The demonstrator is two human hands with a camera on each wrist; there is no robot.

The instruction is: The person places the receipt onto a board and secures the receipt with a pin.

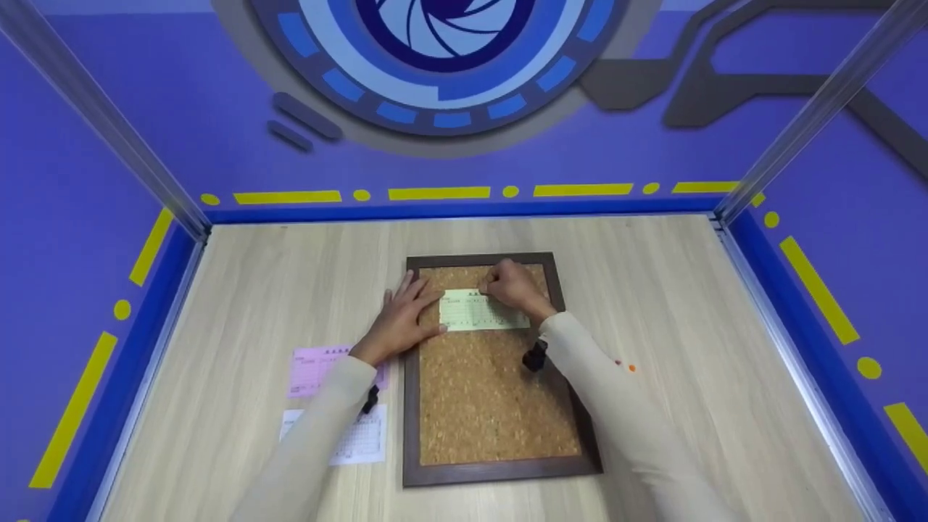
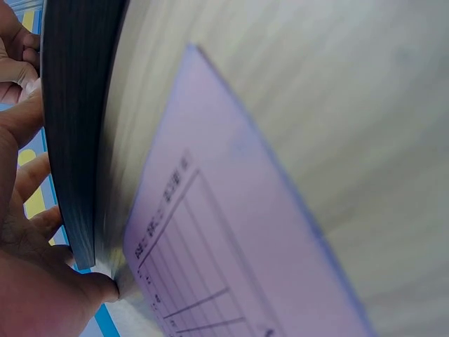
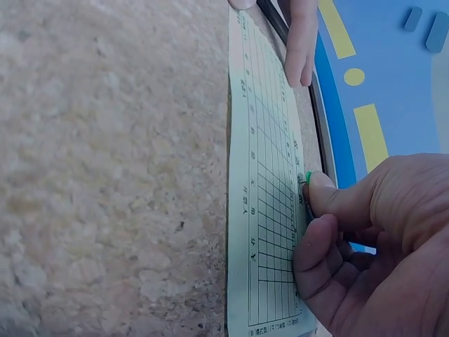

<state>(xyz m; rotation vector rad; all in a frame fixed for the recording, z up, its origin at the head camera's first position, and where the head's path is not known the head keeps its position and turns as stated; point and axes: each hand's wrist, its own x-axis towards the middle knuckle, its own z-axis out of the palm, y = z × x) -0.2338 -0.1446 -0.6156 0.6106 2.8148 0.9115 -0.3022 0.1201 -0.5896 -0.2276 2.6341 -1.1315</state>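
A light green printed form point(image 1: 464, 312) lies across the upper part of a cork board point(image 1: 500, 399) with a dark brown frame point(image 1: 500, 475). At the form's top edge my right hand point(image 1: 513, 283) holds a small green thumbtack point(image 3: 309, 177), its thumb tip against the green head. The tack's point is hidden. My left hand point(image 1: 402, 319) spreads over the board's left frame edge, its fingertips at the form's left side. In the right wrist view, fingers of the left hand point(image 3: 302, 42) show at the form's far end.
Left of the board lie a pink form point(image 1: 308, 373) and, below it, a white form point(image 1: 362, 438), both partly under the left forearm. A small orange piece point(image 1: 632, 368) lies on the wooden table point(image 1: 696, 326) right of the board. Blue panels point(image 1: 834, 217) enclose the table.
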